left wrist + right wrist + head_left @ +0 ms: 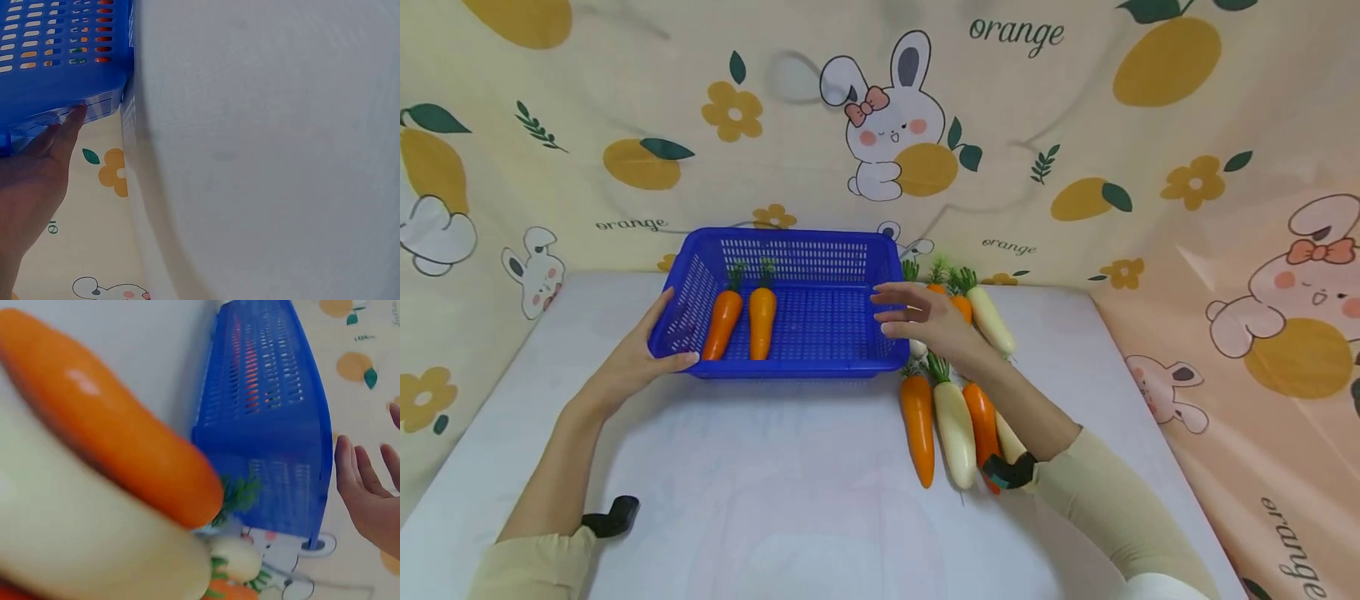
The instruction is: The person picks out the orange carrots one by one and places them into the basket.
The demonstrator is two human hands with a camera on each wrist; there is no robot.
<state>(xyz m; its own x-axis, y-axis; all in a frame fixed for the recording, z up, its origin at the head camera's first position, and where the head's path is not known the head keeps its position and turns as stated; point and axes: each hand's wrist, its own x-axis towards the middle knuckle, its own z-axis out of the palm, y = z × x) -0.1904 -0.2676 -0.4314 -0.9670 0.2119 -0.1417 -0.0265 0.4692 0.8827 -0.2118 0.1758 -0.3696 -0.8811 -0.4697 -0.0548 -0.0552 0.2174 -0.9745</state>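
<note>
At the left, a person's left hand (636, 358) grips the near left corner of a blue plastic basket (820, 367), thumb against the near side and fingers along the left end. The basket is toward the far side of a white counter (760, 492), a little left of the middle. It looks light and fairly stiff, though the thin slotted walls may flex if squeezed; the rim at the two short ends seems the best hold, kept level so the contents don't slide. Inside, at the left, lie a red-orange carrot (723, 325) and a yellower carrot (762, 325), leafy tops pointing far; both are glossy, so probably slippery and apt to roll. At the right end, the right hand (925, 321) hovers by the rim, its fingers released, spread and holding nothing. Farther right, a near row begins with a long carrot (917, 429) and a white radish (955, 433), smooth and best taken round the thick middle; another radish (992, 321) lies among a far bunch, partly hidden by the arm.
</note>
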